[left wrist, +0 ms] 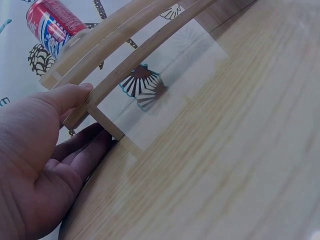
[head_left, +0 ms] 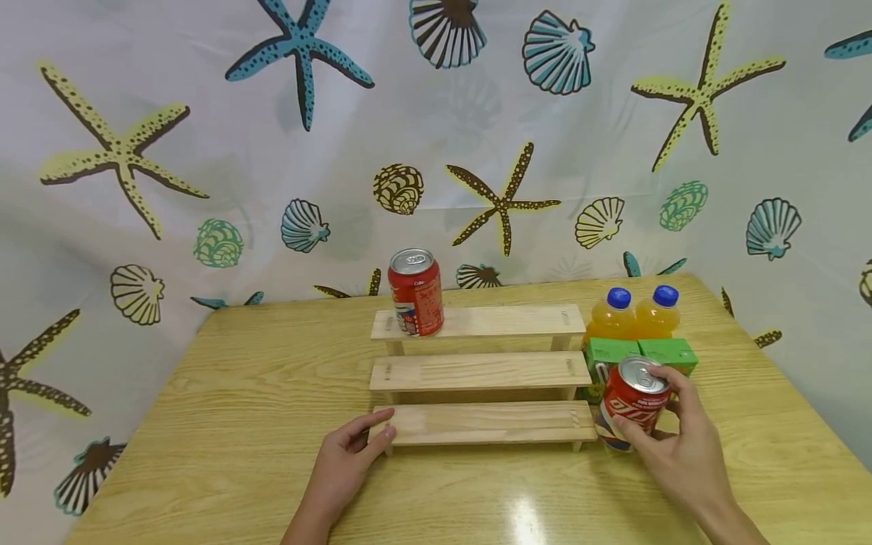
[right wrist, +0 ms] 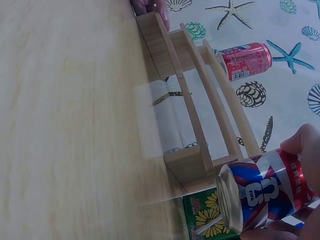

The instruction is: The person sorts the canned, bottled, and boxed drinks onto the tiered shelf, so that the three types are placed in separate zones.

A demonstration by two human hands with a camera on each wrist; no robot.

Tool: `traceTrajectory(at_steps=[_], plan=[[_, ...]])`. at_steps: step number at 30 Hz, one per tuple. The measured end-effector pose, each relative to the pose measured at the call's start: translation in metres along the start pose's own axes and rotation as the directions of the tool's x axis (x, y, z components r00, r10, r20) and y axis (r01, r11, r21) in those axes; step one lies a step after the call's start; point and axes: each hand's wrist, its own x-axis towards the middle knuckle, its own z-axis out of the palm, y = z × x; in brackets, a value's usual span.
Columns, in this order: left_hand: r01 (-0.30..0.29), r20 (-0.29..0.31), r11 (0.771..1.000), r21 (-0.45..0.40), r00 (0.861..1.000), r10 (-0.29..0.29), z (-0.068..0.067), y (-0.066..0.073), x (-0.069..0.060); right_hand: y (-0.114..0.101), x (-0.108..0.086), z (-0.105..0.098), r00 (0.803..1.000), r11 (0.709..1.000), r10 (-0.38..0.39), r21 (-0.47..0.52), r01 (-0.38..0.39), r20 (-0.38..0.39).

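A three-tier wooden step rack (head_left: 490,424) stands on the table. My left hand (head_left: 347,458) holds the left end of its lowest tier, thumb over the board's edge and fingers at the end support, as the left wrist view shows. My right hand (head_left: 688,446) grips a red soda can (head_left: 630,412) just off the rack's right end, thumb on the near side and index finger at the top rim. In the right wrist view the can's silver base (right wrist: 229,200) shows. Another red soda can (head_left: 417,295) stands upright on the left of the top tier.
Right of the rack, behind the held can, stand two green drink cartons (head_left: 668,352), one with a white straw on its side. Two orange juice bottles (head_left: 657,314) with blue caps stand behind them. A sea-patterned cloth (head_left: 354,144) hangs along the back.
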Motion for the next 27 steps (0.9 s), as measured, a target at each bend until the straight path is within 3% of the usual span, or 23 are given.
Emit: traceTrajectory(at_steps=[27], plan=[[0.004, 0.001, 1.0, -0.01, 1.0, -0.004, 0.001, -0.001, 0.001, -0.024, 0.011, -0.002, 0.995, 0.995, -0.095, 0.012, 0.096, -0.01]])
